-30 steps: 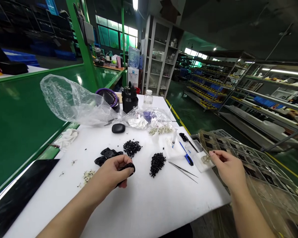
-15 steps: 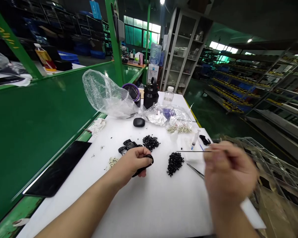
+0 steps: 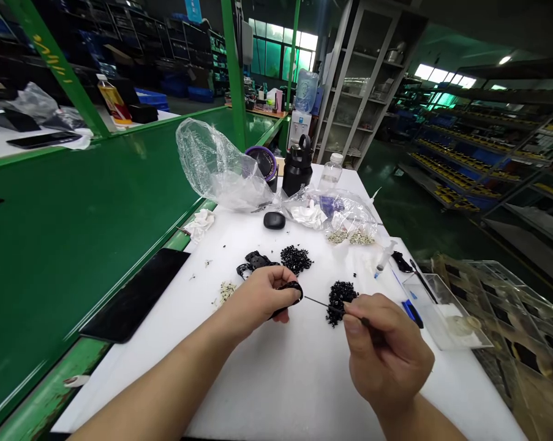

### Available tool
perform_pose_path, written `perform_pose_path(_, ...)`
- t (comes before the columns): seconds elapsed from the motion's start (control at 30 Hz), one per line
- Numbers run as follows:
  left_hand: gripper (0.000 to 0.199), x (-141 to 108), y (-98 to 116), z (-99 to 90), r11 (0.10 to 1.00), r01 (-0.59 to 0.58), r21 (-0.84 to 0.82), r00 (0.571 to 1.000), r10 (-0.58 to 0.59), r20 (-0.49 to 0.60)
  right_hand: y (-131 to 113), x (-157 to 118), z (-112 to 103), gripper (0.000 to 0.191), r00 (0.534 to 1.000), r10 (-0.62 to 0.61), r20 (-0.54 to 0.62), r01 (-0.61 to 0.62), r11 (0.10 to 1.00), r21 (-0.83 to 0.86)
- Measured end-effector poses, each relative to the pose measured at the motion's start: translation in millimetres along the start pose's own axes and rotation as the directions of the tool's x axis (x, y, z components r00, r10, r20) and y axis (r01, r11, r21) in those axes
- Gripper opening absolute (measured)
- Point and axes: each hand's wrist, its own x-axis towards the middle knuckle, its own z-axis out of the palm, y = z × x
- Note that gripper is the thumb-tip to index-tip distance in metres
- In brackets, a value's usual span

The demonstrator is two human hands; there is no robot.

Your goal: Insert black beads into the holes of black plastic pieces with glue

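Note:
My left hand [image 3: 269, 297] is closed around a small, black, curved plastic part [image 3: 294, 286], most of it hidden by the fingers. My right hand [image 3: 386, 346] pinches a thin dark needle-like tool [image 3: 319, 301], its tip pointing left and close to the black part. Whether they touch I cannot tell. Beneath the tool lies a pile of tiny black pieces [image 3: 343, 293], and a second black pile [image 3: 296, 258] sits farther back. More black plastic parts [image 3: 258, 260] rest behind my left hand, with a scatter of small pale pieces [image 3: 225, 293] beside them.
A black oval case [image 3: 274, 220], clear plastic bags [image 3: 225, 174] and a black bottle [image 3: 298, 168] stand farther back. On the right are a syringe [image 3: 385, 258], a blue-and-black tool [image 3: 412, 313] and a clear tray [image 3: 441, 318]. A dark flat panel [image 3: 136, 297] lies left.
My right hand has moved left and the tool's tip has come close to the part in my left hand. The whole view has shifted slightly. My left hand keeps its hold.

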Motion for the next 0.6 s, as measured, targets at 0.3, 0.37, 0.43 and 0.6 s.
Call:
perform_pose_path(0.3,0.014,-2.7,1.3,-0.3,1.0,-0.005,0.011,1.0,0.005,0.012,0.8,-2.7,0.3,0.028,0.999,0.025,0.044,-0.026,0.999,0.026)
perform_pose_path(0.37,0.013,-2.5,1.7,-0.2,1.0,-0.005,0.009,1.0,0.005,0.013,2.3,-2.4,2.7,0.028,0.999,0.025,0.045,-0.026,0.999,0.019)
perform_pose_path(0.43,0.013,-1.9,1.7,0.0,1.0,-0.004,0.006,1.0,0.004,0.01,3.1,-1.1,6.2,0.028,0.999,0.024,0.045,-0.025,1.0,0.014)
perform_pose_path(0.6,0.015,-0.6,0.5,-0.6,1.0,0.011,-0.006,1.0,-0.011,0.006,-7.2,0.0,-15.7,0.029,0.999,-0.037,0.019,0.038,0.997,-0.069)
